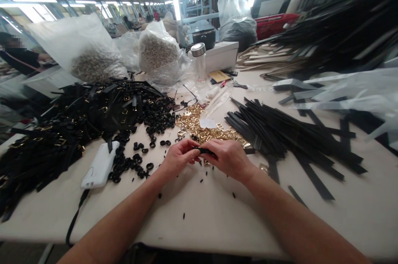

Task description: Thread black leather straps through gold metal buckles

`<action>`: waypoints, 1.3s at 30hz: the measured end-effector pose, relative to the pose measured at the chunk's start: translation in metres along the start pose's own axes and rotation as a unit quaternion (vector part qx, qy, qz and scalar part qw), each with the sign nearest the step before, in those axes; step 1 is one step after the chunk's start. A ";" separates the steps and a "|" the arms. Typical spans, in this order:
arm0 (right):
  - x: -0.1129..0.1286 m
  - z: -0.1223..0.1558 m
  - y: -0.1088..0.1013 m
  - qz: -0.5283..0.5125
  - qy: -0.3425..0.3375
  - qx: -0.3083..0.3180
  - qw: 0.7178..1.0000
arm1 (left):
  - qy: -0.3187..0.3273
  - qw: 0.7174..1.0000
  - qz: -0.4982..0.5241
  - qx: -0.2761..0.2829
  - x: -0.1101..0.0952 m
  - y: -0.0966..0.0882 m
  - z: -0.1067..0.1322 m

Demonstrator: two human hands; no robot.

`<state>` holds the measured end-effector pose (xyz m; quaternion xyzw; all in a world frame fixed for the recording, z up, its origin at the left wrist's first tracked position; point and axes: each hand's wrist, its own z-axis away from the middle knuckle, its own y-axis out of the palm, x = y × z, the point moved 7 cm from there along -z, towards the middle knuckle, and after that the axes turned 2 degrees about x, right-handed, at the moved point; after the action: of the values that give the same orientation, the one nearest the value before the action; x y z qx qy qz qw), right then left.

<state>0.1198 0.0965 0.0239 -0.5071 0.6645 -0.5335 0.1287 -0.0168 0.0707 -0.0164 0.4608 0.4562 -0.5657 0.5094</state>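
Observation:
Both my hands meet over the middle of the table, closed on a short black strap [203,150]. My left hand [179,158] pinches its left end between thumb and fingers. At the other end, the fingers of my right hand [229,157] wrap over the strap and hide part of it. Just beyond my fingertips lies a spread of gold buckles [194,119]. Small black loops [158,117] are heaped to the left of them. Flat black straps [280,131] lie in a loose pile to the right of my right hand.
Black straps with gold buckles [105,106] are piled at the left, beside a white power bank [101,165] with a cable. Further back stand bags of small parts [158,50], a glass bottle [199,63] and eyeglasses [186,102]. A person [21,56] is at far left.

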 end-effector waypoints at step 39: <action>-0.004 -0.001 -0.011 -0.116 0.029 -0.078 0.990 | -0.110 0.940 0.322 0.000 0.013 0.004 0.004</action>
<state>0.1269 0.1013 0.0316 -0.5740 0.6441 -0.5056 0.0067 -0.0135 0.0642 -0.0285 0.5181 0.2250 -0.4186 0.7111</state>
